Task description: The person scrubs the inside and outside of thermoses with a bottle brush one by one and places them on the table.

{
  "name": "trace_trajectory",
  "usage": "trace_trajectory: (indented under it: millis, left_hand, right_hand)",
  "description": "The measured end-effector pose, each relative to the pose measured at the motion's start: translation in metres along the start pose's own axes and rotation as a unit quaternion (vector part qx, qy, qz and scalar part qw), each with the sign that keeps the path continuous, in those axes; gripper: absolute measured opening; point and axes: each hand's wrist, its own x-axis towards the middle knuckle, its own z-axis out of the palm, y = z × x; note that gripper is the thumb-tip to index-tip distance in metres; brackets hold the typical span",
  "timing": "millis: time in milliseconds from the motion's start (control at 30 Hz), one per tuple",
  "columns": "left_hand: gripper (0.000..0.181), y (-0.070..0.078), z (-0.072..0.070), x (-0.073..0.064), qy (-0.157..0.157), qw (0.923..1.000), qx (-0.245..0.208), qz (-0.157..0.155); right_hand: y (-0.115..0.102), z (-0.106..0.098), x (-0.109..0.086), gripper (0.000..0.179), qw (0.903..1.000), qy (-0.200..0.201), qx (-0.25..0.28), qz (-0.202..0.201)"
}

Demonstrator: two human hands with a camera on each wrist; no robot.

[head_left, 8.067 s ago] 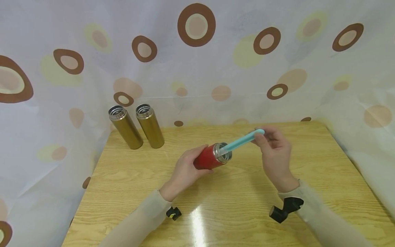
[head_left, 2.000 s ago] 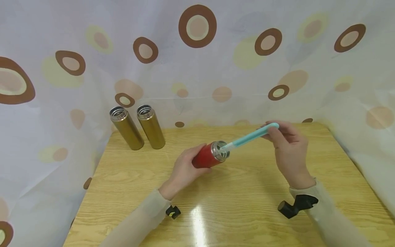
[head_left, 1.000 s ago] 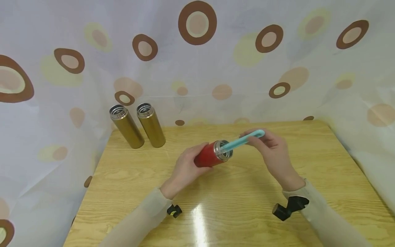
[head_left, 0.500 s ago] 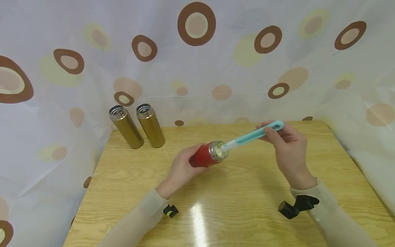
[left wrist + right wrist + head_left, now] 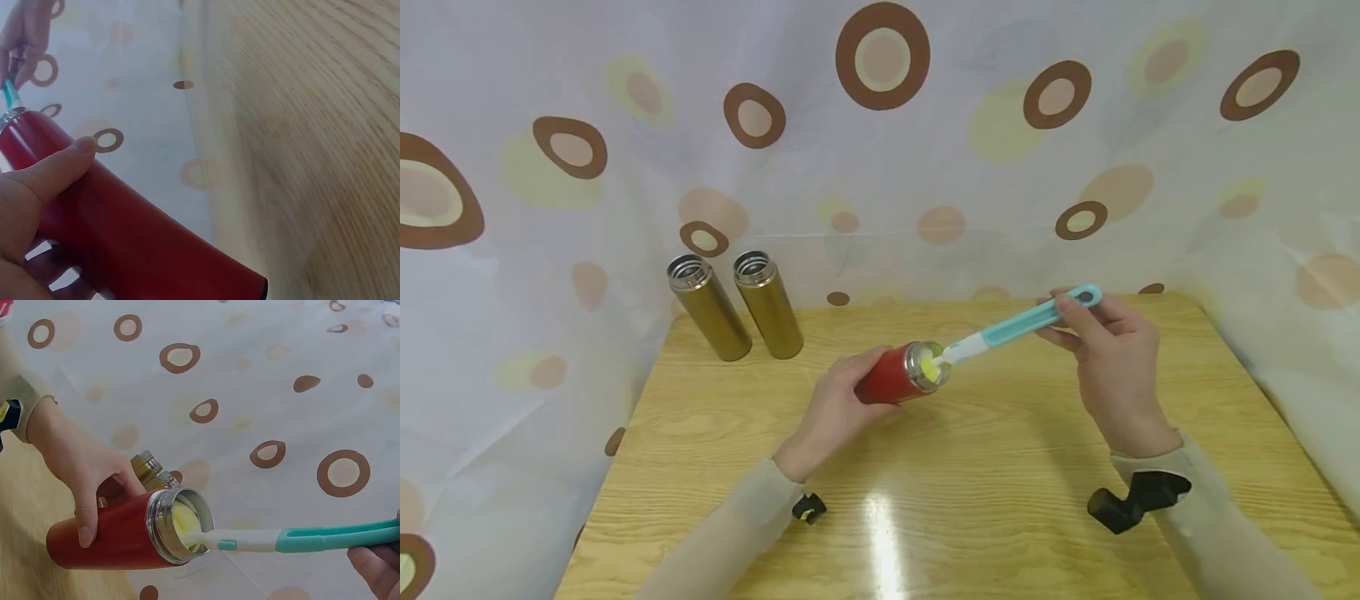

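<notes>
My left hand (image 5: 842, 400) grips a red thermos bottle (image 5: 891, 375) around its body. The bottle lies tilted, its open steel mouth (image 5: 162, 525) toward the right. A bottle brush (image 5: 1015, 325) with a turquoise and white handle reaches into that mouth. Its yellow sponge head (image 5: 185, 520) shows just inside the rim; the rest of the head is hidden in the bottle. My right hand (image 5: 1116, 367) pinches the handle near its looped end, between thumb and fingers. In the left wrist view the thumb lies along the red bottle (image 5: 144, 231), whose dark base points toward the lower right.
Two gold thermos bottles (image 5: 711, 317) without lids stand side by side at the back left of the wooden table (image 5: 985, 500). A white curtain (image 5: 880, 167) with brown and yellow spots hangs close behind the table and along both sides.
The brush has moved in and out of the bottle. Since half a second ago it has come further out, with more yellow sponge showing, while the bottle has shifted slightly left.
</notes>
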Motion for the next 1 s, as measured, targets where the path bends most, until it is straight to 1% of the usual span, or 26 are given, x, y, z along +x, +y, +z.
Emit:
trace_trajectory:
  millis: [133, 233, 300, 400, 533, 633, 700, 767, 867, 1000]
  left_hand:
    - [0.072, -0.001, -0.003, 0.002, 0.002, 1.0, 0.0, 0.005]
    - [0.074, -0.001, -0.007, 0.003, -0.005, 1.0, -0.006, 0.001]
    - [0.075, -0.001, -0.009, 0.005, -0.015, 0.9998, -0.013, -0.005]
    - [0.077, -0.003, -0.012, 0.007, -0.03, 0.9993, -0.016, -0.013]
    - [0.081, -0.006, -0.015, 0.008, -0.042, 0.9986, -0.017, -0.028]
    - [0.083, -0.007, -0.017, 0.008, -0.044, 0.9981, -0.019, -0.039]
    - [0.083, -0.008, -0.018, 0.008, -0.046, 0.9979, -0.02, -0.04]
    - [0.082, -0.009, -0.017, 0.008, -0.048, 0.998, -0.017, -0.036]
    - [0.08, -0.008, -0.016, 0.007, -0.046, 0.9987, -0.01, -0.022]
    - [0.078, -0.007, -0.015, 0.006, -0.034, 0.9994, 0.006, -0.002]
  right_hand:
    - [-0.003, -0.001, 0.002, 0.014, 0.9991, -0.038, 0.008, -0.019]
    - [-0.005, -0.002, 0.002, 0.014, 0.9972, -0.061, -0.002, -0.043]
    - [-0.005, -0.003, 0.002, 0.015, 0.9953, -0.07, -0.022, -0.063]
    - [-0.003, -0.005, 0.003, 0.015, 0.99, -0.093, -0.044, -0.097]
    - [-0.002, -0.01, 0.005, 0.014, 0.9789, -0.131, -0.072, -0.139]
    - [-0.002, -0.013, 0.007, 0.014, 0.9734, -0.15, -0.08, -0.154]
    - [-0.003, -0.014, 0.008, 0.014, 0.9729, -0.151, -0.08, -0.155]
    - [-0.003, -0.014, 0.009, 0.015, 0.9756, -0.142, -0.071, -0.152]
    - [-0.003, -0.013, 0.01, 0.015, 0.9813, -0.114, -0.057, -0.145]
    - [-0.003, -0.012, 0.011, 0.014, 0.9872, -0.076, -0.028, -0.137]
